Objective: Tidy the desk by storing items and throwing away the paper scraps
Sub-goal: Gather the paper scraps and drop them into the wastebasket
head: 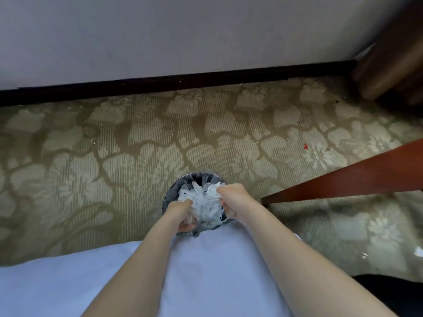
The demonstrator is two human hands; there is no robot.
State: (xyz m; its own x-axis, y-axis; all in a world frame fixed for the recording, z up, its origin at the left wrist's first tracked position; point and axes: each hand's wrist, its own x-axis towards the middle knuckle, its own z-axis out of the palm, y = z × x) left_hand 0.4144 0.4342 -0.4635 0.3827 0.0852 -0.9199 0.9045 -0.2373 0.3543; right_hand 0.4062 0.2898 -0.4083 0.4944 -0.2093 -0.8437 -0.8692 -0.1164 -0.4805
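Both hands grip one wad of white shredded paper scraps (206, 203), left hand (180, 213) and right hand (231, 199) curled round it at the mouth of the small round dark bin (199, 176) on the patterned carpet (114, 145). I judge the scrap-dumping nearly done; the desktop is out of my view, so any storing left is unknown.

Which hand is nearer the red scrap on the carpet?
Right. The right hand grips paper shreds over the bin, down-left of the red scrap; the left hand grips them farther left.
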